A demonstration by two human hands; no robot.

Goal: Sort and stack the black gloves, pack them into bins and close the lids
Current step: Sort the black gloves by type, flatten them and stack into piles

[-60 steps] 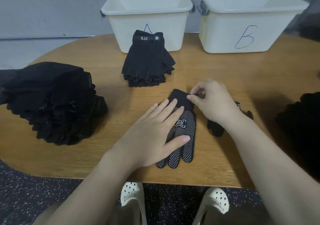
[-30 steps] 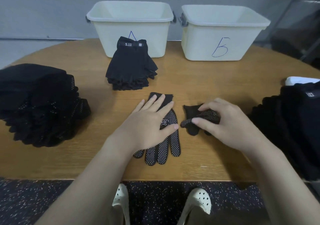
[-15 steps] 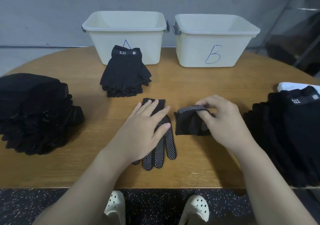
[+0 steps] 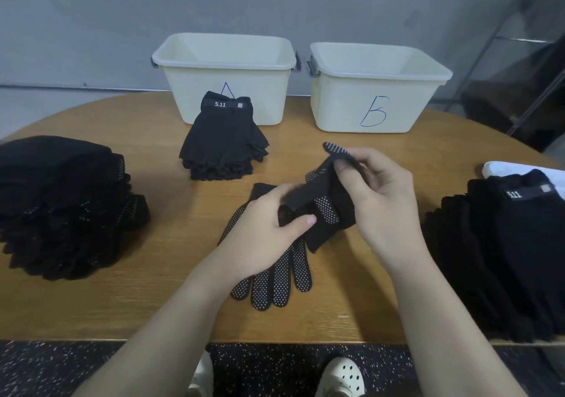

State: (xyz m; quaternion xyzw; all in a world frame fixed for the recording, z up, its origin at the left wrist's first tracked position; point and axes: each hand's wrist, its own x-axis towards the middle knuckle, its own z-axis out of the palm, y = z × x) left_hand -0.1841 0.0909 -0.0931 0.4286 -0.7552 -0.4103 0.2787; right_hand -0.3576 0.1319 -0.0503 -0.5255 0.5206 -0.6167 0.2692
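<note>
Frame centre: both hands pinch crumpled dotted glove above flat glove on table; left hand grips lower fold, right hand upper edge. Fabric soft, light, limp; dots likely grippy; best hold at cuff w/ fingers

The left hand, earlier pressed flat on the dotted glove on the bench, now grips the second glove, which the right hand has lifted above it.

Bare forearms, no sleeves; white perforated clogs.
</note>
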